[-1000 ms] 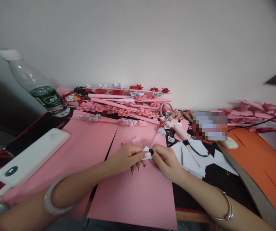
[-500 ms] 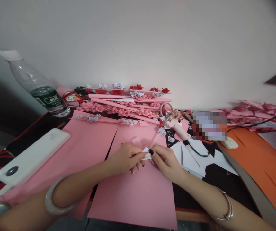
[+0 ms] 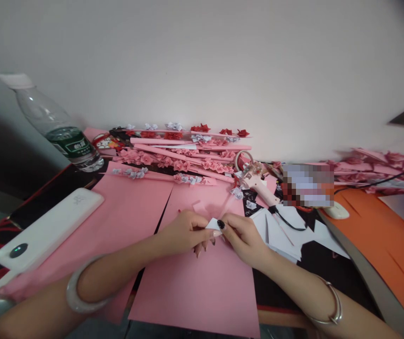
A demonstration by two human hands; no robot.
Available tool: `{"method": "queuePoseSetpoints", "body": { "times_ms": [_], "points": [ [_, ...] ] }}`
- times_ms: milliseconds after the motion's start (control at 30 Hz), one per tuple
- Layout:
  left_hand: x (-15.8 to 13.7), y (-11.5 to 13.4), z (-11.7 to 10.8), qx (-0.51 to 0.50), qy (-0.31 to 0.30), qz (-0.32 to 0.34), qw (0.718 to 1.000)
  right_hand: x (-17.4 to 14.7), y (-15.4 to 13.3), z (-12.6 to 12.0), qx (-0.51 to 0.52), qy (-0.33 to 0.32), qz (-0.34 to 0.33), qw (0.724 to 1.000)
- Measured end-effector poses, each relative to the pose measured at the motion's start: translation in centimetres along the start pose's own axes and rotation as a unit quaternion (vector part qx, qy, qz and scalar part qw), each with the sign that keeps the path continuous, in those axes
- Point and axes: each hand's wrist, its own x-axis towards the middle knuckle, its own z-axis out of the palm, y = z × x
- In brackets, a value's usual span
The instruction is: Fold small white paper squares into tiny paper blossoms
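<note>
A small piece of folded white paper [image 3: 212, 224] is pinched between both hands, above a pink paper sheet [image 3: 194, 292]. My left hand [image 3: 191, 233] grips its left and lower side with the thumb stretched along it. From the other side, my right hand [image 3: 241, 238] holds the paper with a dark-nailed thumb on top. The fingertips nearly meet, and part of the paper is hidden under them. Just beyond the hands lie a small pink paper strip [image 3: 199, 205] and a white paper flower [image 3: 237, 193].
Pink paper stems with flowers [image 3: 173, 162] are heaped by the wall. A pink glue gun [image 3: 260, 188] lies near white paper pieces [image 3: 282, 230], right of the hands. On the left are a water bottle [image 3: 69, 141] and a white power bank [image 3: 51, 226]; orange sheets [image 3: 374, 235] lie right.
My left thumb has slid slightly down and right along the white paper, so more of its upper face shows. Both hands stay in nearly the same place.
</note>
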Motion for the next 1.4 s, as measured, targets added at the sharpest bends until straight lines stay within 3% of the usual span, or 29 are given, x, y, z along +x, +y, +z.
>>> {"method": "queuePoseSetpoints", "body": {
  "times_ms": [233,433,633,867,1067,1200,1300,1400],
  "points": [
    [0.1,0.0,0.0,-0.039,-0.017,0.015,0.999,0.0,0.1,0.0,0.006,-0.011,-0.009,1.000],
    [0.1,-0.2,-0.1,0.000,-0.007,0.049,0.999,0.0,0.0,0.0,0.004,0.004,0.013,1.000],
    [-0.1,0.5,0.2,0.017,0.014,0.016,1.000,0.0,0.1,0.1,-0.014,0.015,0.039,0.999],
    [0.3,0.0,0.0,-0.076,-0.002,0.044,0.996,0.1,0.3,0.1,-0.016,0.014,0.035,0.999],
    [0.7,-0.7,-0.3,-0.135,0.020,0.006,0.991,0.1,0.6,0.1,-0.038,0.043,0.043,0.997],
    [0.7,-0.8,-0.4,-0.159,0.038,0.009,0.987,0.2,0.6,0.0,-0.061,0.102,-0.010,0.993],
    [0.7,-0.6,-0.3,-0.156,0.040,0.005,0.987,0.4,0.3,-0.2,-0.065,0.105,-0.058,0.991],
    [0.7,-0.4,-0.3,-0.148,0.034,0.007,0.988,0.6,0.0,-0.2,-0.057,0.113,-0.066,0.990]
  ]
}}
